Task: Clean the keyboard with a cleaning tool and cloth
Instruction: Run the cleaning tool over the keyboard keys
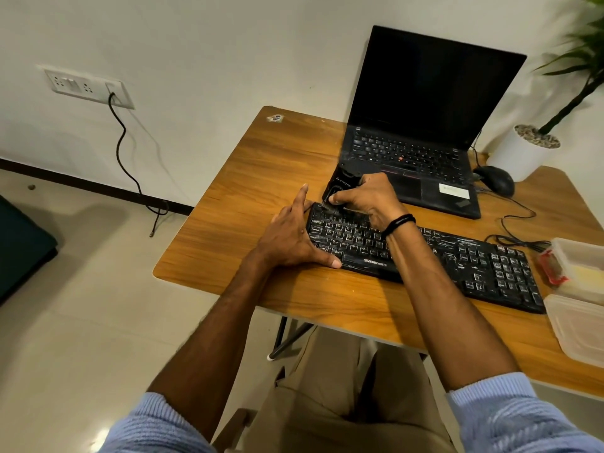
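Observation:
A dusty black keyboard (457, 259) lies slantwise across the wooden table (261, 178). My right hand (369, 199) grips a black handheld cleaning tool (340, 186) and holds its tip down at the keyboard's top left corner. My left hand (294, 233) lies flat against the keyboard's left end, fingers straight along the edge and thumb along the front edge. No cloth is in view.
An open black laptop (421, 125) stands behind the keyboard, with a black mouse (495, 179) and its cable to the right. Clear plastic containers (578, 289) sit at the table's right edge. A white plant pot (523, 152) stands at the back right.

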